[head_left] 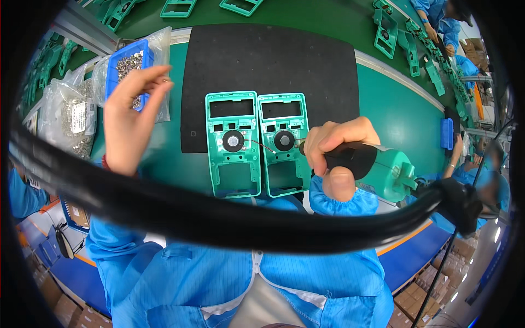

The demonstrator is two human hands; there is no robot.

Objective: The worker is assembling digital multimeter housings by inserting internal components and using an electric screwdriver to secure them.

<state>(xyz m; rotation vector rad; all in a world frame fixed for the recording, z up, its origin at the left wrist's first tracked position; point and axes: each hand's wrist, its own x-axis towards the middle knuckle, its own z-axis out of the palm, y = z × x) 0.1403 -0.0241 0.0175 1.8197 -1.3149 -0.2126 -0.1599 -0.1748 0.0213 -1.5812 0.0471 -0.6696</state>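
Note:
My left hand [128,117] is raised beside a blue bin [112,74] of small metal screws [128,64]. Its thumb and fingertips are pinched together; whatever is between them is too small to make out. My right hand [344,142] grips a green and black electric screwdriver [383,172], its front end pointing toward the right-hand housing. Two green plastic housings, a left one [249,157] and a right one [295,157], lie side by side. Each carries a round black speaker, the left [233,141] and the right [285,141]. A thin wire [262,145] runs between them.
A black mat [273,60] lies under the housings' upper part on the green table. Clear bags [76,117] of small parts stand at left. Beyond the table's rail, more green housings [385,33] lie on a green surface. Co-workers sit at right. A black tube [246,224] crosses the view.

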